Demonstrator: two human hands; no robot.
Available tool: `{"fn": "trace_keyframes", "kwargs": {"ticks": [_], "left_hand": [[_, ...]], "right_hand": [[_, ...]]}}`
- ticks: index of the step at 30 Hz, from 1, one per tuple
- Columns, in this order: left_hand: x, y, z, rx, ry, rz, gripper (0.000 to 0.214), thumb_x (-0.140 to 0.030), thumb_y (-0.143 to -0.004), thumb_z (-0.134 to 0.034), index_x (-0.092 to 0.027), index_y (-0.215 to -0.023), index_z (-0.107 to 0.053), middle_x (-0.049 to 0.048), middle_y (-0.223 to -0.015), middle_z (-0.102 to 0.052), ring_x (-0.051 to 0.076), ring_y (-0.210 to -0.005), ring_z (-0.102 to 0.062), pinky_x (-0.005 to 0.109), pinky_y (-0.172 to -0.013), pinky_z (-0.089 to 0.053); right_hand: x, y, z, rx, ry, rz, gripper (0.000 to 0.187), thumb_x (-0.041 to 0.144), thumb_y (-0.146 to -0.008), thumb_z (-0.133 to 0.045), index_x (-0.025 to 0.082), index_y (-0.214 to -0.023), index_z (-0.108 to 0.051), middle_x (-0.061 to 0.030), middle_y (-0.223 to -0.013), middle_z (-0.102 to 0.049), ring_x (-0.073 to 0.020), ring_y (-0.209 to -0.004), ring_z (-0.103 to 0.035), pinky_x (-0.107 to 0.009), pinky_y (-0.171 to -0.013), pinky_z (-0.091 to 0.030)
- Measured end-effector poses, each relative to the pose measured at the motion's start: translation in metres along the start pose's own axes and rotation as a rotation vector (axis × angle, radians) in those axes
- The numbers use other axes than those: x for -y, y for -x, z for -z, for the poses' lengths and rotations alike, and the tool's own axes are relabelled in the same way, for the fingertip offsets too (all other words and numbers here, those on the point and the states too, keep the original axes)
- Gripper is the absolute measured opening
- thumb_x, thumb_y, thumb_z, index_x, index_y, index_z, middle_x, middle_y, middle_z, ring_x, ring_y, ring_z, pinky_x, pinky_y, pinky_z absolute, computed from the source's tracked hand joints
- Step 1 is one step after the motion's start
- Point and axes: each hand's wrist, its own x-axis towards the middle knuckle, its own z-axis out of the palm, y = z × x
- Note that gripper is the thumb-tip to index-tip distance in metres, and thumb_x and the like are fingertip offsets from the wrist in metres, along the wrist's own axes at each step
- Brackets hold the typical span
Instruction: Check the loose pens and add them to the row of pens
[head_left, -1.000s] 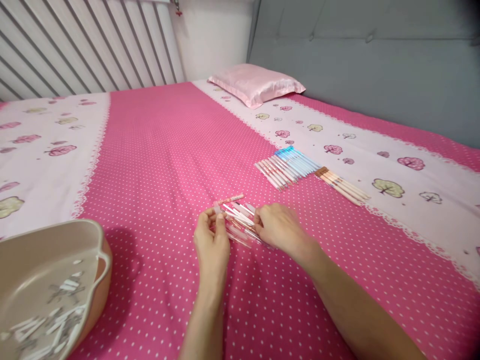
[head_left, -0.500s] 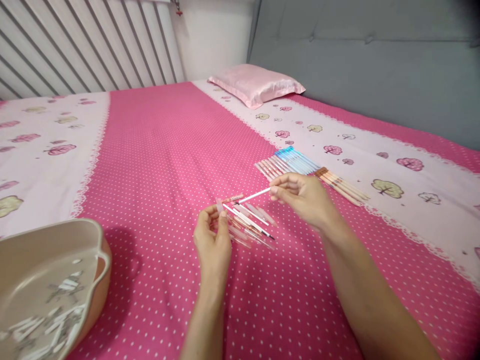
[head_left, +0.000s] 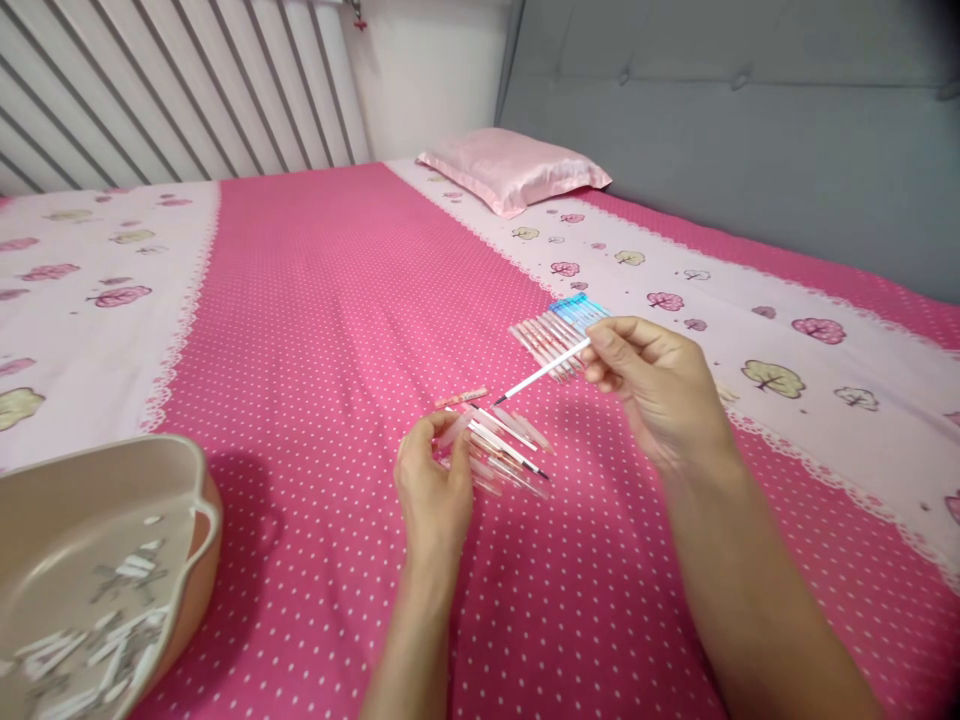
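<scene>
My right hand [head_left: 660, 390] pinches a thin white pen refill [head_left: 541, 374] and holds it up, its dark tip pointing down to the left. My left hand [head_left: 435, 480] pinches a clear pink pen barrel [head_left: 453, 430] just above a small loose pile of pen parts [head_left: 504, 450] on the pink dotted bedsheet [head_left: 337, 300]. Beyond the right hand lies a neat row of finished pens [head_left: 559, 335], pink ones and blue ones, partly hidden by that hand.
A beige basin [head_left: 97, 560] with several small white pieces in it stands at the lower left. A pink pillow [head_left: 514, 168] lies at the head of the bed, against a grey padded headboard [head_left: 712, 130]. A striped wall runs along the far left.
My right hand left the pile with a white refill and lifted it up and to the right. My left hand stayed by the pile and shifted its grip on the clear barrel.
</scene>
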Motion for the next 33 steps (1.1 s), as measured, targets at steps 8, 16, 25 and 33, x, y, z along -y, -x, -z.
{"fn": "trace_keyframes", "kwargs": {"ticks": [8, 16, 25, 33], "left_hand": [[-0.001, 0.0, -0.001, 0.017, -0.009, -0.026, 0.013, -0.025, -0.075, -0.059, -0.018, -0.085, -0.064, 0.0041, -0.087, -0.067, 0.02, -0.082, -0.059, 0.034, -0.075, -0.044], [-0.002, 0.0, -0.001, 0.025, 0.012, -0.03, 0.013, -0.025, -0.074, -0.06, -0.019, -0.084, -0.064, 0.0035, -0.086, -0.067, 0.019, -0.082, -0.059, 0.033, -0.076, -0.044], [-0.004, 0.001, 0.0, 0.034, 0.026, -0.023, 0.013, -0.025, -0.074, -0.059, -0.019, -0.084, -0.065, 0.0035, -0.084, -0.067, 0.019, -0.08, -0.059, 0.033, -0.073, -0.044], [-0.004, 0.001, 0.0, 0.038, 0.054, -0.028, 0.012, -0.025, -0.073, -0.061, -0.019, -0.083, -0.065, 0.004, -0.082, -0.068, 0.019, -0.077, -0.06, 0.033, -0.071, -0.045]], "right_hand": [[-0.001, 0.002, -0.004, 0.048, -0.007, -0.042, 0.015, 0.031, -0.072, -0.07, 0.017, -0.075, -0.064, 0.0008, -0.065, -0.061, -0.005, -0.051, -0.053, -0.016, -0.045, -0.039], [-0.001, 0.002, -0.005, 0.039, 0.034, -0.041, 0.018, 0.033, -0.071, -0.069, 0.017, -0.076, -0.063, 0.0007, -0.065, -0.061, -0.0058, -0.051, -0.053, -0.017, -0.045, -0.039], [-0.001, 0.001, -0.004, 0.031, 0.039, -0.035, 0.018, 0.033, -0.072, -0.069, 0.017, -0.077, -0.064, 0.0009, -0.064, -0.061, -0.0055, -0.051, -0.052, -0.017, -0.045, -0.039], [-0.007, 0.005, -0.011, 0.086, 0.08, -0.053, 0.019, 0.035, -0.073, -0.068, 0.017, -0.079, -0.064, -0.0001, -0.066, -0.062, -0.0071, -0.053, -0.055, -0.018, -0.046, -0.041]]}}
